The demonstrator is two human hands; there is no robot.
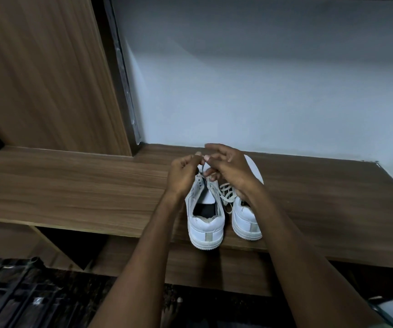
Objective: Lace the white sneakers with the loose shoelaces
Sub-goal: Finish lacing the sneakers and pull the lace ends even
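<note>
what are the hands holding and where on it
Both the left hand and right hand pinch the shoelace above the left sneaker's front eyelets.

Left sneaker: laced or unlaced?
Mostly unlaced: left sneaker shows bare eyelets and open tongue; both hands pinch a shoelace near its front.

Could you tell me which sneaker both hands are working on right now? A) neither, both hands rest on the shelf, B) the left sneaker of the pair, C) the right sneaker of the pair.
B: the left hand and right hand both pinch the shoelace above the open front of the left sneaker, whereas the right sneaker already shows crossed laces.
</note>
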